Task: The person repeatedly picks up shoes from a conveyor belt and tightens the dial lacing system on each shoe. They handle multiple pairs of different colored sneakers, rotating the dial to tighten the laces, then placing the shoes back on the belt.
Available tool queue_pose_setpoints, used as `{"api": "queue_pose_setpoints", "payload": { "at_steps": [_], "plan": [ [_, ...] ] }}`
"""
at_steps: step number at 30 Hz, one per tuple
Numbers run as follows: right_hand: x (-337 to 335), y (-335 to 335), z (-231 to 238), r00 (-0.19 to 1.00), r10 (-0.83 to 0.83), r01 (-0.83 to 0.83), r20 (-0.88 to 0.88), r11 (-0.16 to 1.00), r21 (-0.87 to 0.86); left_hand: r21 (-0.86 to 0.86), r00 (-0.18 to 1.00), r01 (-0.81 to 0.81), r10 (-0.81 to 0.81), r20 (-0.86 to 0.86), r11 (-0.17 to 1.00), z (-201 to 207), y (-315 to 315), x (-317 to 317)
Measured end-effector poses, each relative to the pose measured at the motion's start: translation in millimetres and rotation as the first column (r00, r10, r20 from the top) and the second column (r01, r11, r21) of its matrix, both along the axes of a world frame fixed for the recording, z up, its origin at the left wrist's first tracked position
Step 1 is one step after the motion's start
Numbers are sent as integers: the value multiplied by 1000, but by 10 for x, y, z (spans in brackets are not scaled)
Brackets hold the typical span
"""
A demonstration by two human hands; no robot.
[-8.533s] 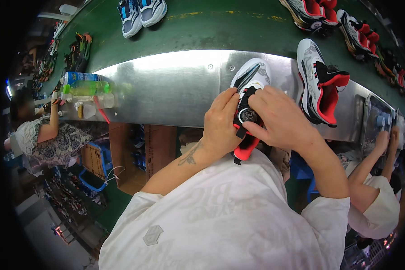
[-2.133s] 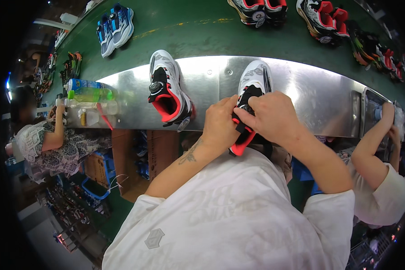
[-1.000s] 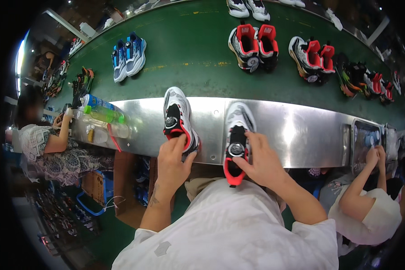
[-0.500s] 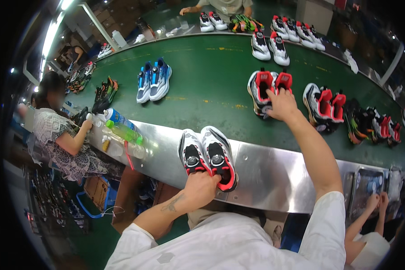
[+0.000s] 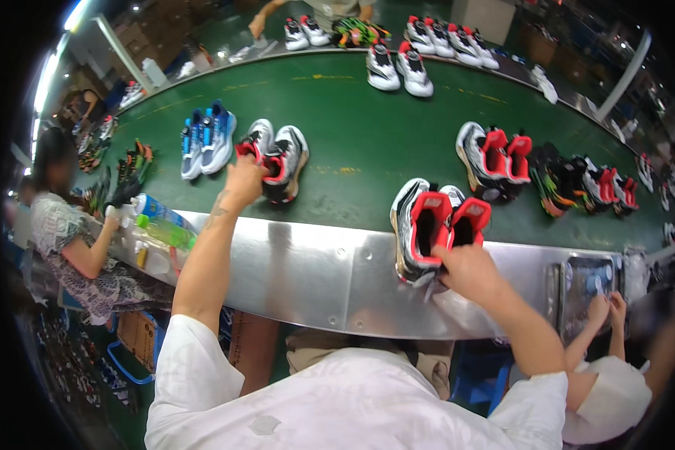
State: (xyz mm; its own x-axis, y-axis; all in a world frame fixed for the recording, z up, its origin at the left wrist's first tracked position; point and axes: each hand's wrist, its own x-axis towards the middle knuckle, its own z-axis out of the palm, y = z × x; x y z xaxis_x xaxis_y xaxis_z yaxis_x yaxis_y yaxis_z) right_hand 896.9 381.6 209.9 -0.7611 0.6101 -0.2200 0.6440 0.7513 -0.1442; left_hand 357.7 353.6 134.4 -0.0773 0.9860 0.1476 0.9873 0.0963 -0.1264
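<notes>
My left hand (image 5: 246, 182) reaches over the green belt, its fingers closed on the heels of a pair of white-and-black sneakers (image 5: 291, 161) with red linings. Their toes point away from me. Nearer, my right hand (image 5: 472, 274) grips a second pair of white, black and red sneakers (image 5: 411, 225) by the heels, with the thumb at the inner side. This pair is above the steel ledge's far edge, and its red collars face me. Beside the left pair stand blue-and-white sneakers (image 5: 216, 142).
Along the green belt (image 5: 337, 127) stand more sneakers (image 5: 481, 161) at right and a white pair (image 5: 397, 71) at the far side. Bottles (image 5: 165, 232) crowd the steel ledge (image 5: 315, 277) at left; a metal tray (image 5: 585, 289) lies at right. Co-workers sit on both sides.
My left hand has carried its sneakers from the steel ledge forward and left onto the belt. My right hand has drawn the other pair toward me, to the ledge.
</notes>
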Motion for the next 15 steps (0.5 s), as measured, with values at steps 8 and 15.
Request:
{"api": "queue_pose_setpoints", "payload": {
  "at_steps": [8,15],
  "plan": [
    [678,-1344,160,987,-157,157,22,988,8,167,628,53,-163,761,984,321,-724,2827],
    [428,-1230,753,917,-192,251,-350,959,131,72,647,161,-161,745,984,120,-1134,3695]
  ]
}}
